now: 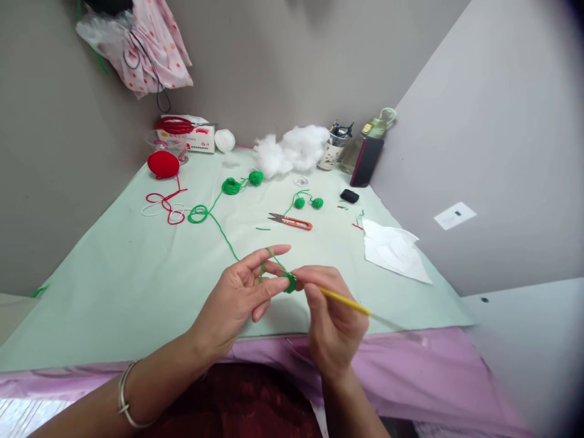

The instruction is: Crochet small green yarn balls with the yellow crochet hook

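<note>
Between the thumb and fingers of my left hand (249,286) is pinched a small green crochet piece (289,283). Green yarn (223,234) runs over my raised left index finger and back across the table to a loose coil. My right hand (335,316) grips a crochet hook (344,300) with a yellow handle, pen-fashion. The hook's tip meets the green piece, though my fingers partly hide the contact. Beyond my hands lie orange-handled thread snips (292,222) and two small green crocheted balls (308,203) joined by yarn.
White stuffing (292,149) sits at the back, beside a pen cup (332,152), a bottle (375,126) and a leaning phone (367,162). A red yarn ball (163,165) and a tissue box (201,139) stand back left. Crumpled white paper (395,249) lies right.
</note>
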`<state>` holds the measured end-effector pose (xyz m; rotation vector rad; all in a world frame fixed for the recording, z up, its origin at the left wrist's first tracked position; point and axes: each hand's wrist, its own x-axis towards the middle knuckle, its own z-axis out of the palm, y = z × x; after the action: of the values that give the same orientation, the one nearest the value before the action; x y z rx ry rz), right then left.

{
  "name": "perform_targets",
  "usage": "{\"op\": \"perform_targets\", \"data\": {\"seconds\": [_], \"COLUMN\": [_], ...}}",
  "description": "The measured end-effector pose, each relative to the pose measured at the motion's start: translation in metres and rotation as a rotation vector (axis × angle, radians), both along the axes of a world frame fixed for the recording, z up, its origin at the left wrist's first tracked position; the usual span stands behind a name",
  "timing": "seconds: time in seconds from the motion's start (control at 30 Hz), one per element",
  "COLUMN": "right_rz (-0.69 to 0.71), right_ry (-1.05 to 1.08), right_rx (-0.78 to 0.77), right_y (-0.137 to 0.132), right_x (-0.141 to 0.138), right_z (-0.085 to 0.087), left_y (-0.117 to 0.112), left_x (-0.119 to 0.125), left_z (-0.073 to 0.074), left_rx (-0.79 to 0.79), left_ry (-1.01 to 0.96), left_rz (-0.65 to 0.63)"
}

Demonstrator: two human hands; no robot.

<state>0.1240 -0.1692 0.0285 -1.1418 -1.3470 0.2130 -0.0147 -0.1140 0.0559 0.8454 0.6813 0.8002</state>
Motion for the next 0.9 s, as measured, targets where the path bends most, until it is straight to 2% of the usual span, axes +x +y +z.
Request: {"op": "perform_targets", "data": {"seconds": [0.07, 0.13, 0.23, 0.33, 0.4, 0.5, 0.7, 0.9], "right_rz": [-0.098, -0.126, -0.041, 0.087, 0.139, 0.14, 0.218, 0.225], "right_ry": [-0.188, -0.24, 0.041, 0.324, 0.329, 0.317, 0.533, 0.526], "right_rx": [0.084, 0.127, 0.059, -0.028, -0.079, -0.121, -0.125, -0.103], "right_y": [-0.002, -0.003, 0.0, 0.005, 0.006, 0.006, 0.008, 0.006], "right_x": [-0.001, 0.002, 0.008, 0.011, 0.01, 0.009, 0.012, 0.012], "right_z": [-0.003, -0.004, 0.0, 0.004, 0.003, 0.0, -0.002, 0.002], "left_y": [0.001, 0.004, 0.009, 0.01, 0.007, 0.003, 0.003, 0.004], "left_x": [0.0, 0.0, -0.002, -0.002, -0.001, 0.0, -0.003, -0.004], "left_z": [-0.002, -0.003, -0.002, 0.0, -0.001, -0.004, -0.004, -0.001], "left_rx": [-0.076, -0.179, -0.236, -0.171, -0.105, -0.034, -0.02, 0.008], "left_ry": [-0.039, -0.099, -0.162, -0.138, -0.094, -0.044, -0.031, 0.004], "left_rz": [-0.057, -0.13, -0.109, -0.064, -0.062, -0.048, -0.053, -0.034]}}
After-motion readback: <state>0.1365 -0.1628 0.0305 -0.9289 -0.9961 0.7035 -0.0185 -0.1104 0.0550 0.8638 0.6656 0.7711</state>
